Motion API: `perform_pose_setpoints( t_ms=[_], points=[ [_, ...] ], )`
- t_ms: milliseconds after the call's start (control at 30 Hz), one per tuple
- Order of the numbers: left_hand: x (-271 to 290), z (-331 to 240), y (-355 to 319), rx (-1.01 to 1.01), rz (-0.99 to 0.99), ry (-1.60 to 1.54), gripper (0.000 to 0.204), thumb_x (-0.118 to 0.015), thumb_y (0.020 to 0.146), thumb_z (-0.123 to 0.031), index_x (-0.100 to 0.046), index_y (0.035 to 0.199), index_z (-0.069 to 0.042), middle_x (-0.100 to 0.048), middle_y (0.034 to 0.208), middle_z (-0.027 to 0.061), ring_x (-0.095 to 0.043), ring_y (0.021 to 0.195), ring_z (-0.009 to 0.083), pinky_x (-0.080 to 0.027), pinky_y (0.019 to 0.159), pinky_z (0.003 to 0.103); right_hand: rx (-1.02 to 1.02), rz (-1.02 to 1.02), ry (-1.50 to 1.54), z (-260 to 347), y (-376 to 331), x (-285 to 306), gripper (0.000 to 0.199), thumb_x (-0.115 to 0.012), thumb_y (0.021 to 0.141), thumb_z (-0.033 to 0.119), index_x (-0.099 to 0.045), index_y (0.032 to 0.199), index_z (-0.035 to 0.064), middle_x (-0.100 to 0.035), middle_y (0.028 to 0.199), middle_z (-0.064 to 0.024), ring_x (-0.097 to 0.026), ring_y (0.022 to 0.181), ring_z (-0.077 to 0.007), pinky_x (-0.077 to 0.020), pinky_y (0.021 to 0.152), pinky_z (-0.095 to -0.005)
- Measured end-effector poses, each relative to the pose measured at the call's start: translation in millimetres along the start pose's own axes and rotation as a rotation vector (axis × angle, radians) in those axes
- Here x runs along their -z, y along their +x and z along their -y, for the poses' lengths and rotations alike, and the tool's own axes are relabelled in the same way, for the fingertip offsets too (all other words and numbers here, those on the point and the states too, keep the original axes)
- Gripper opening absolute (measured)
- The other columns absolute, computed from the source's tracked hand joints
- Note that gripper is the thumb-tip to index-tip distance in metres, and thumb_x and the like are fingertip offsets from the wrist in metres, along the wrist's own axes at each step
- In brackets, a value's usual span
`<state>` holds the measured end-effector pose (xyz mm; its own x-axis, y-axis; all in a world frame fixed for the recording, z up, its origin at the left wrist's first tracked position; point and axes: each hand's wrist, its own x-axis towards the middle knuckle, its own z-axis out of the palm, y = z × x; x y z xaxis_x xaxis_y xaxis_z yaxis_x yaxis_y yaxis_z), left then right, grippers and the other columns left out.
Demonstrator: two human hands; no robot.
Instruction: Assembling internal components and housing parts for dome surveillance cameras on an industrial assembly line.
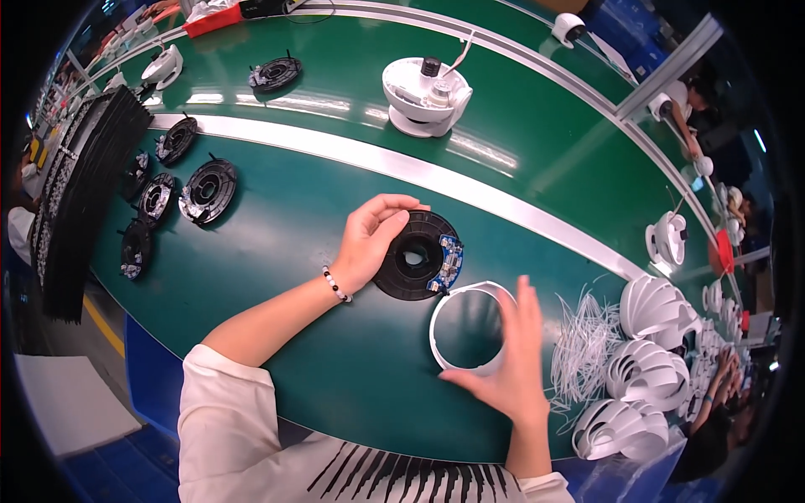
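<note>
My left hand (375,239) grips the upper left rim of a black round disc-shaped part (392,281), thumb on its face. A blue circuit board (450,263) is fixed to the disc's right side, and a hole opens in its middle. To the right of the disc, close to its lower edge, is a white plastic ring (435,335). My right hand (516,360) is at the ring's right side, thumb and fingers stretched apart. The fingers cover part of the ring; whether they touch it I cannot tell.
Several black discs (208,191) lie at the left beside a tall black stack (80,193). White ties (583,344) and several stacked white rings (644,373) are at the right. Beyond a pale rail (377,159), a white device housing (426,96) stands on a green belt (335,80).
</note>
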<state>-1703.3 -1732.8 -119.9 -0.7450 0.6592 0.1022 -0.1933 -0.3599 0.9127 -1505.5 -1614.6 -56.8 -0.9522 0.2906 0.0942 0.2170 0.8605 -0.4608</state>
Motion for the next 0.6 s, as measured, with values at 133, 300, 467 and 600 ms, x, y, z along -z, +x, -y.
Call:
perform_pose_setpoints(
  t_ms=[133, 300, 467, 600],
  points=[
    [-5.0, -0.4, -1.1, 0.008, -0.011, -0.028, 0.029, -0.044, 0.085, -0.008, -0.039, 0.111, 0.002, -0.054, 0.105, 0.0158, -0.055, 0.09, 0.0161, -0.044, 0.08, 0.026, -0.028, 0.173, -0.102, 4.5, 2.8, -2.8, 0.102, -0.079, 0.042, 0.038, -0.03, 0.123, 0.0003, -0.016, 0.132, -0.0238, -0.017, 0.12, -0.0428, -0.0166, 0.094, -0.0539],
    [-11.6, -2.7, -4.5, -0.004, 0.063, -0.014, 0.038, -0.042, 0.085, -0.01, -0.029, 0.119, 0.0, -0.048, 0.112, 0.0191, -0.051, 0.098, 0.0199, -0.042, 0.084, 0.029, -0.008, 0.149, -0.03, -2.5, -0.8, 1.2, 0.102, -0.08, 0.041, 0.033, -0.029, 0.123, 0.001, -0.018, 0.131, -0.0221, -0.017, 0.12, -0.0422, -0.0176, 0.095, -0.0519],
    [-15.4, -1.4, -10.1, 0.025, 0.062, 0.024, 0.044, -0.046, 0.08, 0.002, -0.029, 0.12, -0.001, -0.05, 0.11, 0.0169, -0.05, 0.099, 0.0175, -0.041, 0.085, 0.027, 0.018, 0.135, 0.019, -8.0, -4.9, 3.4, 0.1, -0.079, 0.041, 0.027, -0.029, 0.123, 0.0015, -0.021, 0.13, -0.0214, -0.02, 0.12, -0.0386, -0.0202, 0.096, -0.046],
    [-25.4, 1.8, -19.0, -0.016, -0.067, 0.098, 0.043, -0.045, 0.078, 0.007, -0.033, 0.118, -0.001, -0.051, 0.11, 0.0154, -0.05, 0.1, 0.0178, -0.039, 0.087, 0.027, -0.091, -0.129, 0.773, -30.5, -0.7, 8.9, 0.093, -0.077, 0.048, 0.02, -0.026, 0.124, 0.0015, -0.034, 0.122, -0.0167, -0.037, 0.111, -0.0298, -0.0311, 0.092, -0.0389]
  ],
)
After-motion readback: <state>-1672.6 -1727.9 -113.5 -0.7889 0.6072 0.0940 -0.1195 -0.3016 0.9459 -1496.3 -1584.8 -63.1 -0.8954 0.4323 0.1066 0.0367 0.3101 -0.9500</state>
